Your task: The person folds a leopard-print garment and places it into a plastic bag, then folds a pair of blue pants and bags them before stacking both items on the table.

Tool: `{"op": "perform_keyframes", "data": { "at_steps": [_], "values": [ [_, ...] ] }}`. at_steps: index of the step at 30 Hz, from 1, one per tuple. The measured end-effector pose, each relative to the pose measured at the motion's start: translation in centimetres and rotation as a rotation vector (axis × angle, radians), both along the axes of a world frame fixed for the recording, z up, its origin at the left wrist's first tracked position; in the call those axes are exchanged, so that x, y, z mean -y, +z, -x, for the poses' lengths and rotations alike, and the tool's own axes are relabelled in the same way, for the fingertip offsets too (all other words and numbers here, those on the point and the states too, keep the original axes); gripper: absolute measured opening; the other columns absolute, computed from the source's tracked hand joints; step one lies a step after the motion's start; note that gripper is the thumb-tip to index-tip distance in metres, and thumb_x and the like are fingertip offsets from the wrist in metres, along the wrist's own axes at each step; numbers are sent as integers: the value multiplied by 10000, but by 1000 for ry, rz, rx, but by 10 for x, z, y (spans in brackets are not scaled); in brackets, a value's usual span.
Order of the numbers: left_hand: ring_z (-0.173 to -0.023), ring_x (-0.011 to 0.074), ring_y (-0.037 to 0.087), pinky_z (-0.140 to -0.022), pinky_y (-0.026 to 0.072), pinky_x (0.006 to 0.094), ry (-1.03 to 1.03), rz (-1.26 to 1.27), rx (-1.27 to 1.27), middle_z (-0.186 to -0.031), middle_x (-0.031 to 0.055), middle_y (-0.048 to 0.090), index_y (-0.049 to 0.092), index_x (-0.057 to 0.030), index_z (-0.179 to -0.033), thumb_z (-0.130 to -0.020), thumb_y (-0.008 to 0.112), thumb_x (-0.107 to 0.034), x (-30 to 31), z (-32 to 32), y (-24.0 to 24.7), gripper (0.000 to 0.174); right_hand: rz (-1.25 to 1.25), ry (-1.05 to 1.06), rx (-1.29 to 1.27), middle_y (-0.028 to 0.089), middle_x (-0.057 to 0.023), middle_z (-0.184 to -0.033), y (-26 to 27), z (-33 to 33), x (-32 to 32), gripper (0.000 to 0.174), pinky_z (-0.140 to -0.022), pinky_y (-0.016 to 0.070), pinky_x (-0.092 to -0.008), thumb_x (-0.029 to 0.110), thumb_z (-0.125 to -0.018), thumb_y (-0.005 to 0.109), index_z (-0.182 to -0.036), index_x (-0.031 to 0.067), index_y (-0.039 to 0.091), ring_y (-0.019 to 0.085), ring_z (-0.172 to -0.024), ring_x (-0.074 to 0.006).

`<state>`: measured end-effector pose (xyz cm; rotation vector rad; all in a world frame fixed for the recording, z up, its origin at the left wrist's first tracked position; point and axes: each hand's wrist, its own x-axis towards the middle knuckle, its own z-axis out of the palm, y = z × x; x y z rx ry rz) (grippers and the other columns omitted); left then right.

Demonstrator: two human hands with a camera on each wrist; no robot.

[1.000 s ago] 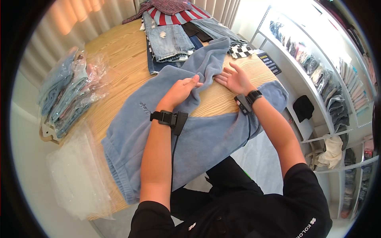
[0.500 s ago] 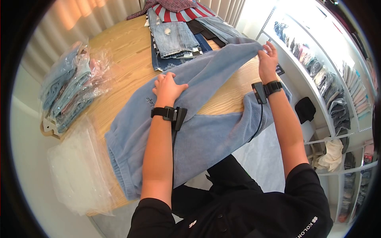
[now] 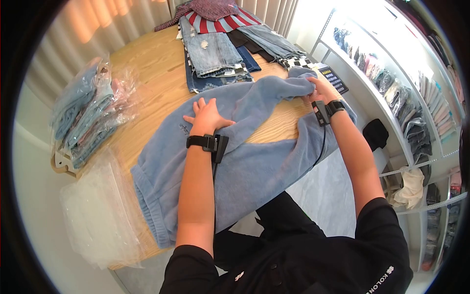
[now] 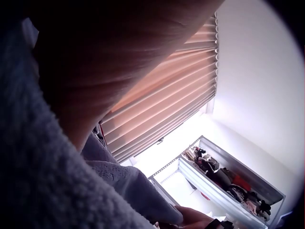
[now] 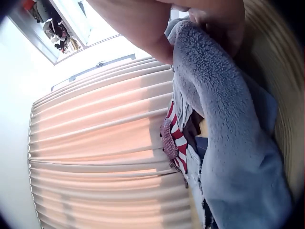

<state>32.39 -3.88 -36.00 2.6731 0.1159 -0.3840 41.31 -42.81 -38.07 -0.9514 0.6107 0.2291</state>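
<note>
Fuzzy blue sweatpants [image 3: 245, 166] lie across the wooden table, their ribbed waistband at the left and the legs running right. With fingers spread, my left hand [image 3: 207, 116] rests on the upper leg, close to the small dark lettering [image 3: 184, 129]. My right hand [image 3: 320, 90] grips the far end of that leg, thumb and fingers around the bunched cloth. In the right wrist view the blue leg [image 5: 219, 95] stretches away from the right hand [image 5: 224, 21]. The left wrist view shows the plush cloth [image 4: 128, 188] close up, below the left hand.
Bagged folded clothes [image 3: 78, 108] stand at the left, with clear plastic bags [image 3: 98, 210] in front. Jeans [image 3: 213, 51] and a striped garment [image 3: 220, 22] are piled at the back. A dark sign [image 3: 334, 79] lies at the table's right edge, beside shelves of clothes [image 3: 401, 103].
My left hand has gone from loosely curled to spread flat on the cloth. My right hand took the leg's end, pulled it out right, then lowered it toward the table.
</note>
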Motion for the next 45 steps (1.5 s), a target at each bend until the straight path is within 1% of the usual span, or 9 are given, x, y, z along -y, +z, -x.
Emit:
{"op": "perform_keyframes", "data": {
  "at_steps": [7, 9, 12, 21, 26, 31, 34, 39, 45],
  "values": [
    [-1458, 334, 30, -1084, 37, 692, -29, -17, -88, -1559, 154, 134, 307, -134, -1455, -538, 890, -440, -4, 0, 6, 1128, 263, -362, 891, 495, -163, -1237, 50, 23, -7, 809, -896, 487, -433, -160, -810, 486, -1473, 144, 135, 546, -1086, -275],
    [-1458, 334, 25, -1085, 34, 691, -32, -9, -75, -1562, 155, 125, 298, -130, -1459, -532, 892, -443, -4, 3, 5, 1145, 338, -554, 694, 496, -157, -1184, 33, 19, 11, 710, -927, 489, -423, -164, -806, 468, -1420, 96, 226, 553, -1054, -280],
    [-1460, 333, 7, -1089, 25, 683, -51, -6, -81, -1569, 158, 103, 271, -129, -1472, -522, 895, -445, -5, 3, 5, 1180, 143, -166, 67, 475, -173, -1206, -2, 16, 54, 383, -957, 476, -438, 21, -869, 515, -1231, 44, 392, 538, -1099, -318],
    [-1463, 325, -46, -1099, 6, 662, -98, -41, -144, -1582, 162, 25, 182, -154, -1509, -514, 901, -447, -7, 3, 8, 1262, -12, -267, 97, 507, -132, -1224, 1, 18, 28, 566, -992, 434, -491, 287, -825, 708, -1224, 9, 418, 547, -1131, -280],
    [-1462, 329, -49, -1097, 15, 664, -131, -55, -140, -1582, 165, 23, 181, -168, -1511, -509, 904, -441, -12, 3, 7, 1266, -37, -107, 397, 514, -33, -734, 3, -4, 37, 82, -835, 497, -339, 33, -869, 597, -813, 52, 540, 526, -709, -144],
    [-1464, 326, -41, -1090, 40, 673, -183, -50, -149, -1584, 159, 14, 186, -182, -1511, -493, 908, -439, -14, 1, 5, 1274, 71, -197, 730, 474, -82, -780, 26, 0, 63, 137, -756, 463, -355, -59, -784, 491, -890, 29, 490, 508, -729, -190],
    [-1464, 326, -37, -1089, 47, 676, -221, -49, -147, -1583, 156, 17, 183, -189, -1513, -478, 912, -439, -12, 1, 3, 1290, 583, -390, 257, 482, -96, -853, 9, 11, 85, 195, -733, 459, -359, -50, -769, 488, -954, 10, 479, 535, -770, -206],
    [-1463, 329, -37, -1089, 51, 678, -228, -42, -159, -1584, 149, 7, 180, -190, -1513, -465, 914, -449, -11, 1, 4, 1305, 634, -287, 165, 515, -135, -1109, -20, 26, 100, 810, -753, 509, -362, 0, -788, 583, -1454, 38, 123, 588, -873, -220],
    [-1463, 331, -42, -1086, 46, 677, -222, -82, -168, -1583, 159, -9, 173, -176, -1514, -468, 913, -463, -8, 2, 4, 1313, 1065, -318, 275, 518, -166, -1169, -29, 39, 92, 657, -824, 489, -333, 27, -782, 600, -1385, 27, 339, 588, -953, -225]
  ]
}}
